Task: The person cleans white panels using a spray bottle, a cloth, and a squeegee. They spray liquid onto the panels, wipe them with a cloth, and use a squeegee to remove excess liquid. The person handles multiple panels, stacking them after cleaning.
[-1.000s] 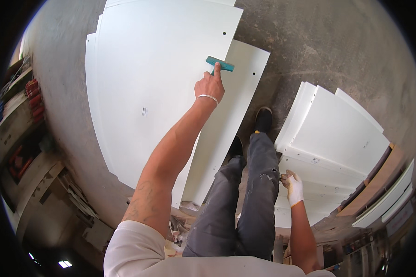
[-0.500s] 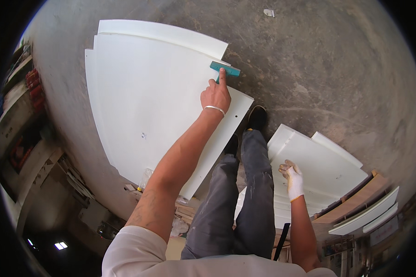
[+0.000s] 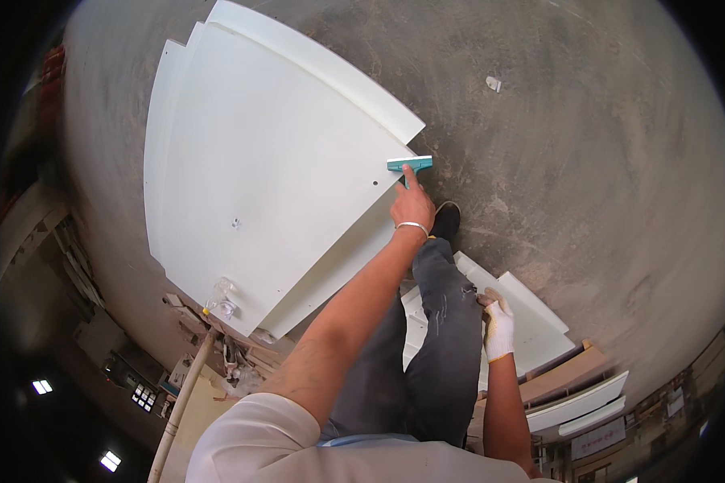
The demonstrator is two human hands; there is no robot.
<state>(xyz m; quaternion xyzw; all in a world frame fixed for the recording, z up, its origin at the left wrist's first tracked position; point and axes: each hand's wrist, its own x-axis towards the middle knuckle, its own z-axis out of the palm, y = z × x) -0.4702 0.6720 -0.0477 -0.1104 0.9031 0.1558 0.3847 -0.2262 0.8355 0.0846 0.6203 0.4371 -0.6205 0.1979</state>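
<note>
One-handed, grips a teal scraper (image 3: 417,163) in the bare left hand (image 3: 413,205), with index finger stretched onto its head. Holds it at the right-hand corner of the stacked large white panels (image 3: 290,161), partly out past their edge above the grey floor (image 3: 588,161). Holds the gloved right hand (image 3: 498,322) beside the grey trousers (image 3: 459,346) with fingers curled; cannot tell whether gripping anything. Close by on the right, smaller white panels (image 3: 533,328)

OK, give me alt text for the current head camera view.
A bare left hand holds a teal scraper at the edge of overlapping white panels, above a grey floor. The gloved right hand is beside the right leg, near smaller panels.
</note>
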